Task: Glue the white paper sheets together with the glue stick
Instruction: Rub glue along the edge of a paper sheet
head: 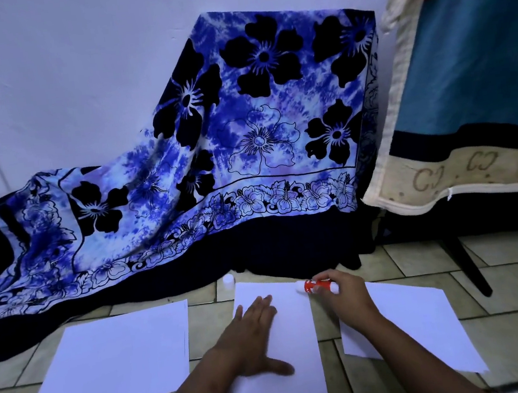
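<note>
our left hand (pixel 255 334) lies flat, fingers spread, pinning the light, floppy paper (pixel 284 356); right hand (pixel 344 290) grips the rigid glue stick (pixel 317 286).

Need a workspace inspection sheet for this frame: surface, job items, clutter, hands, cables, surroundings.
Surface: tiled floor, dim light.
Job's things: three white sheets, left sheet, middle sheet, right sheet; glue stick uncapped, tip at middle sheet's far right corner.
Clutter: white cap beyond the middle sheet.
Grippers: left hand flat on middle sheet; right hand holds glue stick.
Cables: nothing seen.
Surroundings: blue floral cloth draped against wall; cushion at right.
</note>
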